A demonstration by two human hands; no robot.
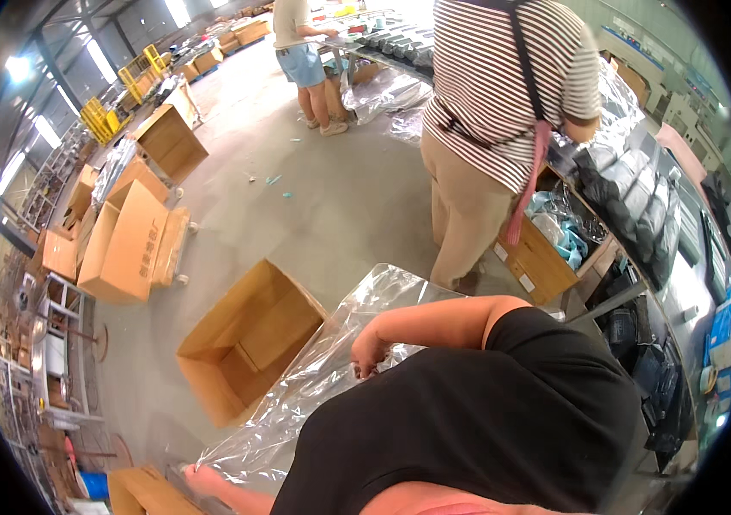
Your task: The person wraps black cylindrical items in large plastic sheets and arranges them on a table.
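Note:
A large clear plastic bag [310, 378] stretches between my hands in front of my body, creased and shiny. My right hand [369, 350] is closed on its upper part, fingers curled in and partly hidden. Low on the left, my left hand [202, 479] grips the bag's other end, its fingers only partly showing. Just beyond the bag stands an open cardboard box [254, 339], tilted in the view, with its bare inside showing. Part of the bag overlaps the box's near right edge.
Another open carton [147, 493] sits by my left hand. Cartons on a wheeled cart [138, 245] stand at the left. A co-worker in a striped top [503, 86] works at the right-hand table [696, 305]. Another person [301, 64] stands farther back.

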